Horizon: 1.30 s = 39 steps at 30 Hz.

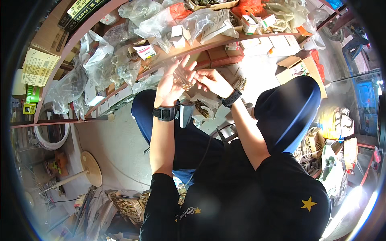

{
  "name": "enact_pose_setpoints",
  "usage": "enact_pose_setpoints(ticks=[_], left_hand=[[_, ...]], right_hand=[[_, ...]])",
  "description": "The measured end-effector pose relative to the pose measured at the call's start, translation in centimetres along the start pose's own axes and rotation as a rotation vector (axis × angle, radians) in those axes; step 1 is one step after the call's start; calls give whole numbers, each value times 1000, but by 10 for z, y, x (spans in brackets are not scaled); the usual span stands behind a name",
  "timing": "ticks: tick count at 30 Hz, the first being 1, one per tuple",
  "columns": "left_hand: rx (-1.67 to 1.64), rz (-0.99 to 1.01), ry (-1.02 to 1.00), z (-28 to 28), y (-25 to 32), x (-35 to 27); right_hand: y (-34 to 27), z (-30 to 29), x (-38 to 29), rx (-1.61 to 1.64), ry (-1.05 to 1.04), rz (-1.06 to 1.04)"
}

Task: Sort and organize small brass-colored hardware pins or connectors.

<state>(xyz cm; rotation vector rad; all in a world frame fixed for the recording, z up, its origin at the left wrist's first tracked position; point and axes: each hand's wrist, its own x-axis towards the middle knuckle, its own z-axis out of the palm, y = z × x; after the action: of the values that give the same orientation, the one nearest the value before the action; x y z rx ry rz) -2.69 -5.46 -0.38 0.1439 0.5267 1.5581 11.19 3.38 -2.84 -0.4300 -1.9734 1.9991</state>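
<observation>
My left hand (pixel 172 81) is raised palm up before the shelf, its fingers spread. Several thin metal pieces, perhaps bolts or screws, (pixel 184 82) lie across its palm and fingers, blurred by glare. Close beside it on the right, my right hand (pixel 212 81) has thumb and forefinger pinched near the ends of these pieces; whether something sits between the fingertips cannot be told. Below the hands is an open plastic bag of brass-coloured metal pieces (pixel 202 111). A further bunch of long metal pieces (pixel 239 82) stands right of my right hand.
A shelf with a reddish edge (pixel 193 49) curves across the front, loaded with clear plastic bags (pixel 98 57) and small boxes (pixel 144 51). An open cardboard box (pixel 313 70) stands at the right. A round stand base (pixel 91 168) and a thin cable are on the floor at left.
</observation>
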Motion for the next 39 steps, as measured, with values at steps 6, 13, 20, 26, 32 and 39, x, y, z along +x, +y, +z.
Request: enact_pose_setpoints(ticks=[6, 13, 20, 26, 32, 39], left_hand=[[-16, 97, 75, 5, 0, 10], [62, 92, 38, 6, 2, 9], [-33, 138, 230, -1, 7, 7], [-209, 164, 279, -4, 10, 8], [-217, 152, 251, -10, 8, 10], [-202, 135, 244, -6, 8, 10]], right_hand=[[-4, -7, 5, 36, 2, 4], [-8, -12, 5, 187, 181, -149], [-18, -17, 1, 333, 398, -281], [-39, -21, -6, 574, 353, -516], [-51, -18, -14, 557, 391, -604], [-51, -19, -16, 284, 335, -442]])
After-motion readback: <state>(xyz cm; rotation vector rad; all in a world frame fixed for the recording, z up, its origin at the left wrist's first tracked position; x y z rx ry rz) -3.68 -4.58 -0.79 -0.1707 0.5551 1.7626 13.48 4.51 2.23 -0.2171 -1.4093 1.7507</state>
